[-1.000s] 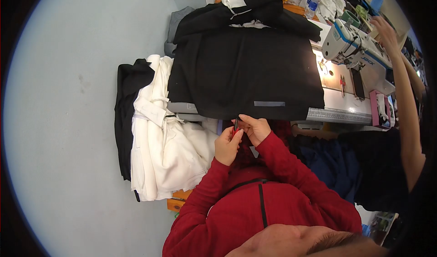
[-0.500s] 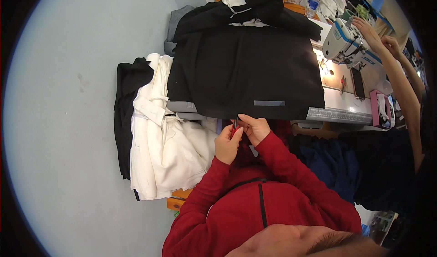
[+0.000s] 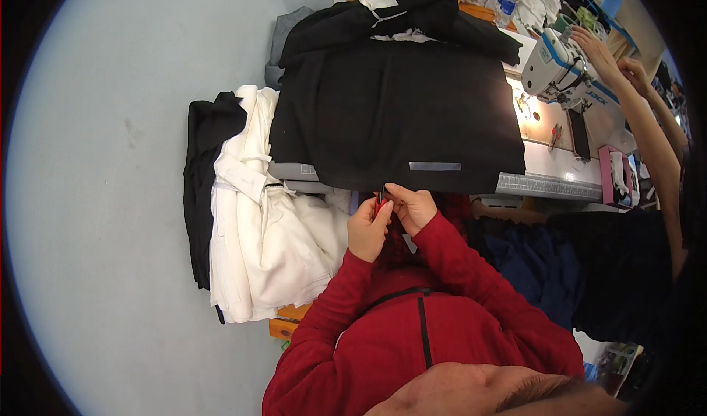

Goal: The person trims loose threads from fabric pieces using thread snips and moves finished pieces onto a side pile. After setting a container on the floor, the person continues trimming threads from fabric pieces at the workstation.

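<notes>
A large black fabric piece [image 3: 412,106] lies spread over the work surface, with a grey strip [image 3: 434,167] close to its near edge. My left hand [image 3: 368,230] is closed round a small red-and-black tool that looks like thread snips [image 3: 381,202], its dark tip pointing up at the fabric edge. Beside it, my right hand [image 3: 414,210] pinches the near edge of the black fabric with thumb and fingers. The right fingertips are close to the tool's tip, and whether they touch it I cannot tell.
White fabric [image 3: 258,261] is heaped at the left. A sewing machine [image 3: 552,66] stands at the right, where a co-worker's arm [image 3: 641,128] reaches. Red-handled snips [image 3: 554,136], a phone [image 3: 579,134], a metal ruler [image 3: 545,185] and a pink box [image 3: 610,173] lie nearby.
Both hands stay at the fabric edge with almost no movement. The tool in my left hand has tilted slightly.
</notes>
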A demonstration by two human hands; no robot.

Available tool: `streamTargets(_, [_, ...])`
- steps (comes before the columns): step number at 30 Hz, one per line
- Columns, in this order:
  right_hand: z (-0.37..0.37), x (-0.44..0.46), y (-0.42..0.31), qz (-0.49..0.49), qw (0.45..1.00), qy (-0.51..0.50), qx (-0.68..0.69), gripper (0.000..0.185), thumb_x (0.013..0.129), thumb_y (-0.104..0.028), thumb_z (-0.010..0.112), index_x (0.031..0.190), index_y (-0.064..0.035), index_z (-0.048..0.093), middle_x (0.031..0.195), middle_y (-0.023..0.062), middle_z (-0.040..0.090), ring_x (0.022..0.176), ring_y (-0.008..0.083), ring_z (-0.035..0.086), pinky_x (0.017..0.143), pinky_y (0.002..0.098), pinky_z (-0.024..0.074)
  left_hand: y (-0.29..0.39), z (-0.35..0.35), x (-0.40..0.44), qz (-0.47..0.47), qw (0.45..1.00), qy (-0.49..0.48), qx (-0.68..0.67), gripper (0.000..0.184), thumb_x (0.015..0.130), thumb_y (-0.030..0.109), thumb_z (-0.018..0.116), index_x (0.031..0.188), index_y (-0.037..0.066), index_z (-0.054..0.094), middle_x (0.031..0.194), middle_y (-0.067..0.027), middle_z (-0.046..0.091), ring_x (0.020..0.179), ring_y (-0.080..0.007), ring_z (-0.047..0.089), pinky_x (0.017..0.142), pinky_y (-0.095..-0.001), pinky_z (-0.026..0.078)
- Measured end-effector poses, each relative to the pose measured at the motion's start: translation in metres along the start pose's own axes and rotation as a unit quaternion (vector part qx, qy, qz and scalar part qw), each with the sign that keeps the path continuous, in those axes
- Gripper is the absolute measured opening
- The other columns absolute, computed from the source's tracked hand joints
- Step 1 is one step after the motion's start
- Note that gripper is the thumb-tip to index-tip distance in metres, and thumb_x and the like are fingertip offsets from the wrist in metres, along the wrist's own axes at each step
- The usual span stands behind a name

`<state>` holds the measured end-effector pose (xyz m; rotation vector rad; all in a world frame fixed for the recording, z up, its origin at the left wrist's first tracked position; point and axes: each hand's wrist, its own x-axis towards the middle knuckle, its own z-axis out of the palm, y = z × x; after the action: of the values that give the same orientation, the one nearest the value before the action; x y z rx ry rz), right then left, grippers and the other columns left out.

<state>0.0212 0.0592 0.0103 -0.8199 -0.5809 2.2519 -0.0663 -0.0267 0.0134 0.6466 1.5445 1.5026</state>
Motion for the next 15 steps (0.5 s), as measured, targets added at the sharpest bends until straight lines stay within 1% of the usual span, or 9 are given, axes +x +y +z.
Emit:
streamTargets(6, [0.0005,0.001,0.0013,-0.001,1.0,-0.005,0.003,0.014,0.084,-0.008,0.06,0.086,0.0056,0.062,0.085,0.0132,0.064,0.079,0.0201,0.062,0.068,0.032,0.0496,-0.0053,0.0005,-0.0004,0.042,0.999,0.015,0.028,0.022,0.086,0.02,0.061,0.096,0.002,0.061,0.064,0.0019,0.054,0.052,-0.0037,0.046,0.047,-0.0188,0.037])
streamTargets(11, [-0.0008,0.0017,0.0022,0.007,1.0,-0.01,-0.003,0.016,0.085,-0.01,0.059,0.087,0.0051,0.062,0.086,0.0136,0.064,0.079,0.0202,0.062,0.066,0.0318,0.049,-0.0061,0.0017,-0.0005,0.071,0.996,0.026,0.049,0.021,0.085,0.02,0.061,0.095,0.001,0.061,0.062,0.0022,0.054,0.051,-0.0037,0.045,0.046,-0.0195,0.037])
streamTargets(15, [-0.0021,0.003,0.0035,-0.003,1.0,-0.008,-0.009,0.017,0.085,-0.011,0.059,0.088,0.0047,0.063,0.086,0.0134,0.065,0.077,0.0199,0.062,0.064,0.0315,0.0483,-0.0097,0.0009,0.0015,0.064,0.997,0.017,0.031,0.021,0.086,0.021,0.06,0.097,0.004,0.061,0.064,0.0025,0.054,0.048,-0.0019,0.044,0.042,-0.0164,0.033])
